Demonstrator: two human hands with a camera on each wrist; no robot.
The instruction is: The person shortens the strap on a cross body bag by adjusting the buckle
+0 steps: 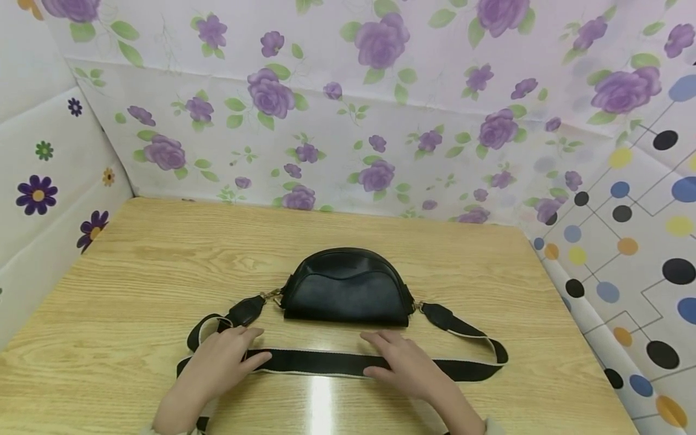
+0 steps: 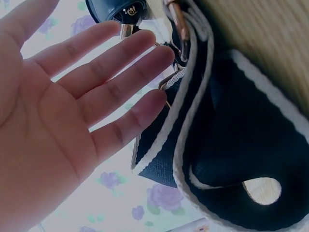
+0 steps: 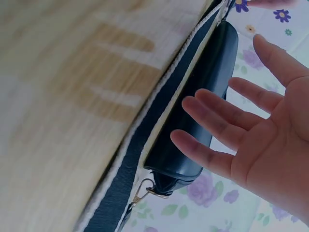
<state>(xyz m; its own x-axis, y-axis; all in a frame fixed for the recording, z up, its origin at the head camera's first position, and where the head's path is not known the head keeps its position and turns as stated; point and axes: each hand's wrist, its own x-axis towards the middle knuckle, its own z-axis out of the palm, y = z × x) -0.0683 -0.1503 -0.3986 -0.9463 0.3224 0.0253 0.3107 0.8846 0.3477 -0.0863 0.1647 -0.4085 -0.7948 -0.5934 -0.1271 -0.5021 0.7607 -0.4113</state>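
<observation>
A black half-moon handbag [image 1: 348, 296] stands upright on the wooden table. Metal clasps at both its ends join a black strap with pale edges [image 1: 321, 361], which loops round in front of the bag. My left hand [image 1: 220, 362] hovers over the strap's left part, fingers spread and holding nothing. In the left wrist view the strap [image 2: 231, 145] folds over itself beside the fingertips. My right hand [image 1: 402, 365] is over the strap's right half, its fingers loosely extended. The right wrist view has the bag [image 3: 198, 111] just beyond those fingers, with nothing in the palm.
The light wood table [image 1: 163, 272] reaches back to a wall covering with purple flowers [image 1: 272, 93]. A sheet with coloured dots [image 1: 625, 290] runs along the right edge, and one with daisies [image 1: 38, 193] along the left. Glare falls on the table's front middle.
</observation>
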